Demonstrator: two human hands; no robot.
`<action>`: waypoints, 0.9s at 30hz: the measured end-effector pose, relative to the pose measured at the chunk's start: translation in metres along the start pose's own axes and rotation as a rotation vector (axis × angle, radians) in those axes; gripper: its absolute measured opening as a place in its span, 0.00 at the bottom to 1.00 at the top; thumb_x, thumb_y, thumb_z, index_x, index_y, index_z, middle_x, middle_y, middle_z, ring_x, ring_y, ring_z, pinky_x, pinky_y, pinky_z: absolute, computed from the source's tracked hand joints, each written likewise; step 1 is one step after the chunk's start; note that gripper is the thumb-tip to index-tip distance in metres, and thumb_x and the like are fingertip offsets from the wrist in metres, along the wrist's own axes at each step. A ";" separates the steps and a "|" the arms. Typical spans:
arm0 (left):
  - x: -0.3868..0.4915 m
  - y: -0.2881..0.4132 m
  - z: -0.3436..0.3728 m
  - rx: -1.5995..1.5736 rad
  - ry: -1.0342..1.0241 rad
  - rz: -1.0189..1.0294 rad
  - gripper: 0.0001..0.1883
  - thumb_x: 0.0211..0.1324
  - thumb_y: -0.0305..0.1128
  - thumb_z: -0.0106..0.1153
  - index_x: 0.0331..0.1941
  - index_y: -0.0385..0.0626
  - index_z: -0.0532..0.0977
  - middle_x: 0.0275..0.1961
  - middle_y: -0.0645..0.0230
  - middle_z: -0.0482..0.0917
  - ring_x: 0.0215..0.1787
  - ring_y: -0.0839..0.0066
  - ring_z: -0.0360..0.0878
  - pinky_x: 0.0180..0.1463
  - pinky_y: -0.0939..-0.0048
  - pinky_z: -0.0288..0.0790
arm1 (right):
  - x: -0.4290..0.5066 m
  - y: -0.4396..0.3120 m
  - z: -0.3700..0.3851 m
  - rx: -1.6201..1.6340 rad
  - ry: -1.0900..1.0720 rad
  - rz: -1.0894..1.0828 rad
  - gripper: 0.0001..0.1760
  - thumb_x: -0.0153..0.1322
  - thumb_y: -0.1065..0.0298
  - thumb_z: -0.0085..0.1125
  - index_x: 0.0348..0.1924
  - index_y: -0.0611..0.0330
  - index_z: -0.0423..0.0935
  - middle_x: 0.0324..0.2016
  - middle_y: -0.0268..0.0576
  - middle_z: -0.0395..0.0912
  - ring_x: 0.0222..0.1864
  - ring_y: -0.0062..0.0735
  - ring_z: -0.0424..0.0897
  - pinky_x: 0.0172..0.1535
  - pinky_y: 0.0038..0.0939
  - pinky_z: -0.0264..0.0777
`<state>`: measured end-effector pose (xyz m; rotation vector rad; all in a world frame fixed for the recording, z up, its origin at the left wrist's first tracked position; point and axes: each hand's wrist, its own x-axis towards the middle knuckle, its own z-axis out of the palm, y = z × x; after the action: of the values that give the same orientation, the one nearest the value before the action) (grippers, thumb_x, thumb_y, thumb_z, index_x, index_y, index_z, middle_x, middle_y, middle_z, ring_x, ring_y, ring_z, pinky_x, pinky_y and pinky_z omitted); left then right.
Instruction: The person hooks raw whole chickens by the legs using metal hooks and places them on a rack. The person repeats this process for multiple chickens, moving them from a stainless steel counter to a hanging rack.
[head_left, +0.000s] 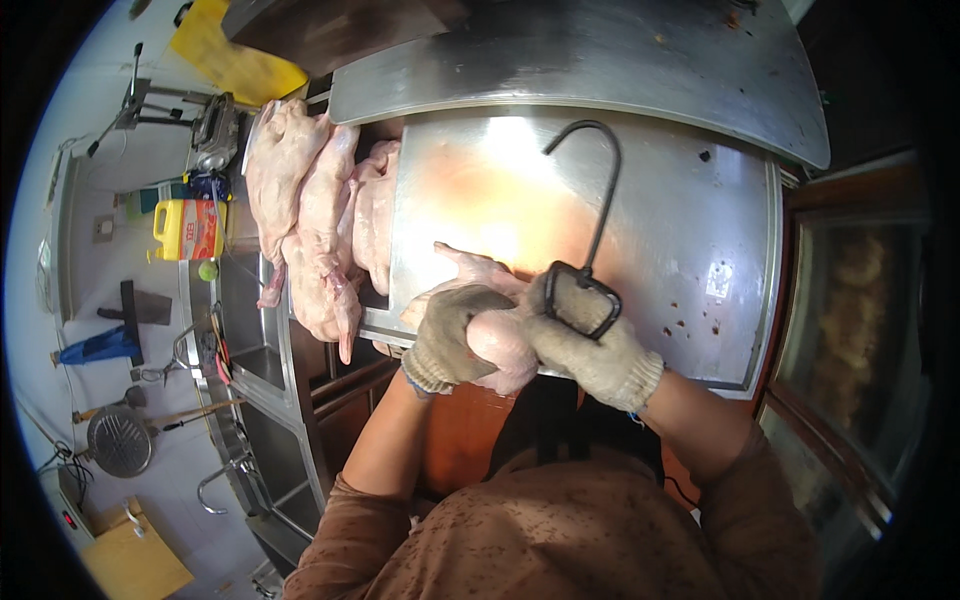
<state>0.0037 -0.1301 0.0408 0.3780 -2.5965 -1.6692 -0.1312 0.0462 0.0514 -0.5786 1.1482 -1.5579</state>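
Observation:
My left hand (457, 337), in a soiled knit glove, grips a raw plucked poultry carcass (501, 341) at the near edge of the steel table (465, 172). From the other side my right hand (581, 337), gloved alike, is closed round the loop of a dark metal hook (606, 202) and presses against the same carcass. The hook's curved end points away from me over the table. Part of the carcass is hidden under the gloves. Several more plucked carcasses (311, 195) lie piled at the table's left end.
A raised steel shelf (600, 67) runs along the far side. Steel sinks (259, 337) with a faucet (217, 487) stand to the left, near a yellow jug (187, 229). A framed glass door or cabinet (847, 300) is at the right. Dark bits lie on the table's right part.

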 end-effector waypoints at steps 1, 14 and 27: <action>0.000 -0.004 0.001 -0.001 0.028 0.004 0.27 0.34 0.38 0.78 0.43 0.40 0.82 0.40 0.57 0.87 0.42 0.62 0.87 0.50 0.65 0.79 | 0.000 -0.002 0.002 0.049 0.058 0.085 0.08 0.75 0.69 0.58 0.45 0.61 0.73 0.40 0.34 0.75 0.44 0.24 0.75 0.51 0.31 0.74; -0.030 -0.043 0.020 -0.563 0.131 -0.240 0.24 0.48 0.41 0.72 0.49 0.44 0.80 0.51 0.64 0.83 0.54 0.67 0.81 0.60 0.65 0.72 | 0.022 -0.027 0.031 0.050 0.015 0.040 0.05 0.70 0.73 0.47 0.37 0.65 0.68 0.18 0.32 0.67 0.20 0.20 0.65 0.28 0.26 0.59; -0.032 -0.031 0.004 0.075 0.456 0.115 0.15 0.55 0.46 0.61 0.35 0.47 0.76 0.35 0.68 0.79 0.41 0.63 0.81 0.45 0.59 0.73 | 0.022 0.020 -0.023 1.389 -0.503 0.873 0.09 0.71 0.65 0.57 0.31 0.62 0.72 0.23 0.40 0.72 0.23 0.30 0.71 0.27 0.28 0.68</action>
<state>0.0398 -0.1318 0.0143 0.5291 -2.2963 -1.2719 -0.1481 0.0351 0.0194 0.4360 -0.2304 -0.9748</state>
